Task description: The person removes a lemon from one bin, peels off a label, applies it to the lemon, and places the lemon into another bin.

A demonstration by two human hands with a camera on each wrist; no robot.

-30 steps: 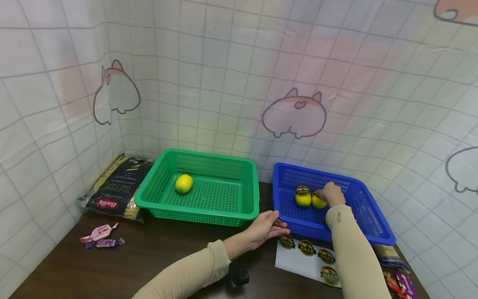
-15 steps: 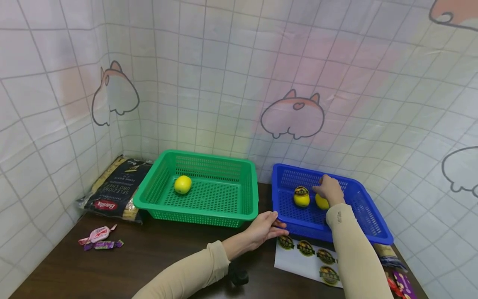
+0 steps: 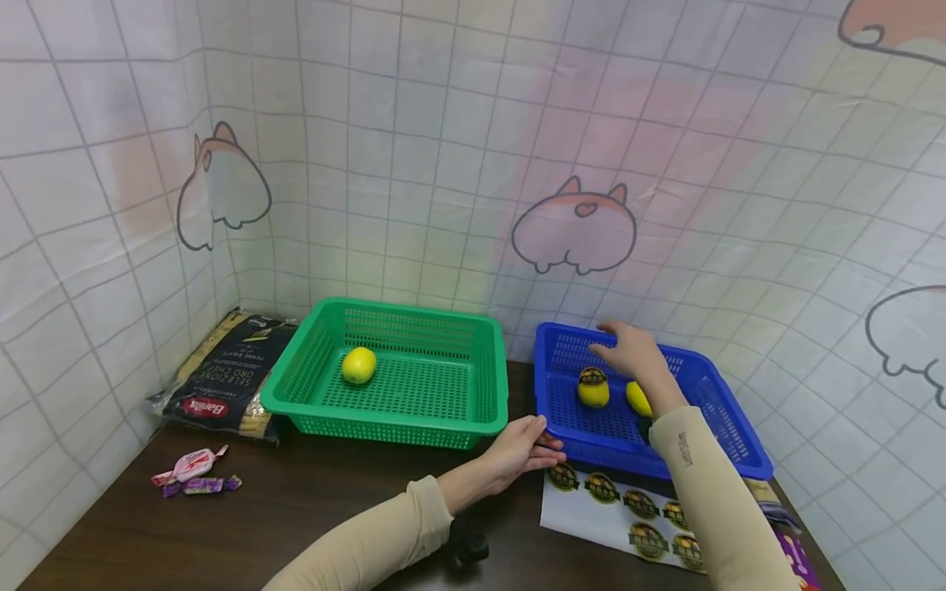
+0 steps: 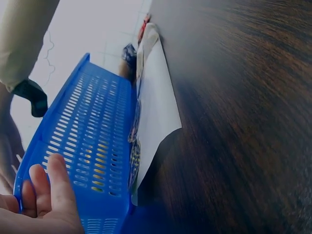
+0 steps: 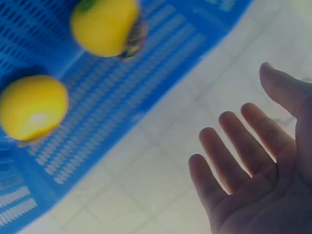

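Observation:
In the head view a blue plastic basket (image 3: 569,423) stands at right, with two lemons inside. One lemon (image 3: 594,392) bears a dark label on top; the other lemon (image 3: 637,399) lies partly behind my right forearm. My left hand (image 3: 517,451) holds the basket's near left corner, its fingers (image 4: 61,187) against the outer wall in the left wrist view. Raised over the basket's back part is my right hand (image 3: 634,355); in the right wrist view its fingers (image 5: 239,151) are spread and hold nothing. Left of the blue basket, a green basket (image 3: 392,427) contains one lemon (image 3: 359,365).
A white sheet of round dark stickers (image 3: 584,513) lies before the blue basket, partly under the right sleeve. A bag of penne (image 3: 229,373) leans beside the green basket. Two wrapped candies (image 3: 194,465) lie at left. More packages (image 3: 794,554) sit at the right edge.
My right hand has let go of the right lemon in the blue basket and risen up and back, fingers opening. My left hand stays at the basket corner. The view shifts slightly.

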